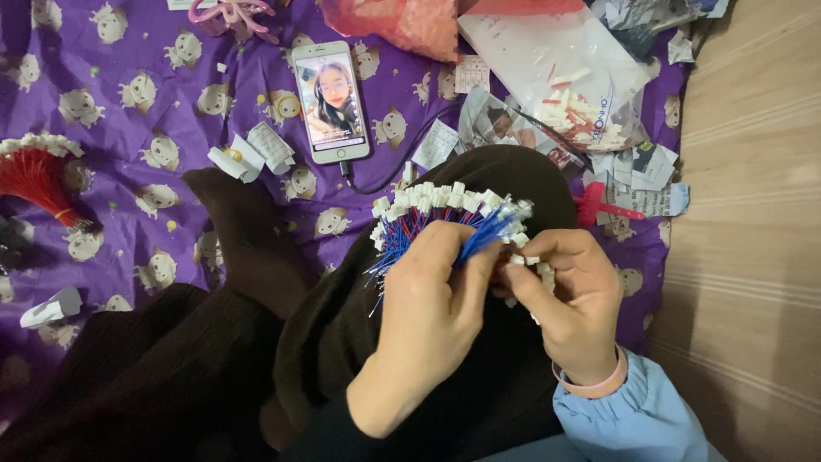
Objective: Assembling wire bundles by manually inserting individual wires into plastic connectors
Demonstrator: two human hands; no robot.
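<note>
My left hand (432,312) grips a fanned bundle of blue and red wires (445,224) tipped with small white plastic connectors, held over my dark-clothed knee. My right hand (569,295), with a pink band on the wrist and a light blue sleeve, pinches loose white connectors (540,272) at the right end of the bundle, fingertips against the wire ends. Both hands touch the bundle.
A phone (331,101) with a lit screen lies on the purple patterned cloth (128,171), its cable running right. A clear bag of white connectors (573,94) sits at the upper right. A bundle of red wires (38,175) lies far left. Paper scraps are scattered about; wooden floor (753,257) on the right.
</note>
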